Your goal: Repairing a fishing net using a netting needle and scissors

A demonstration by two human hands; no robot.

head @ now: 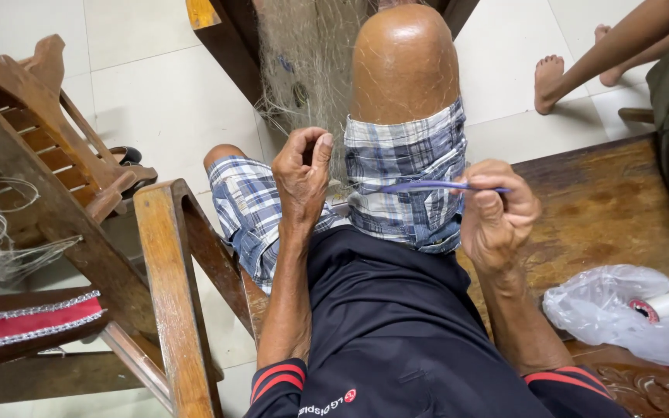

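right hand (needle pinched) beside bench edge

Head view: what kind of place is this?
Probably a home sitting room or porch: pale tile floor, carved wooden bench, wooden armchair. The left hand pinches fishing net; the right hand holds a purple netting needle.

Both hands, left and right, are raised with fingers pinched.
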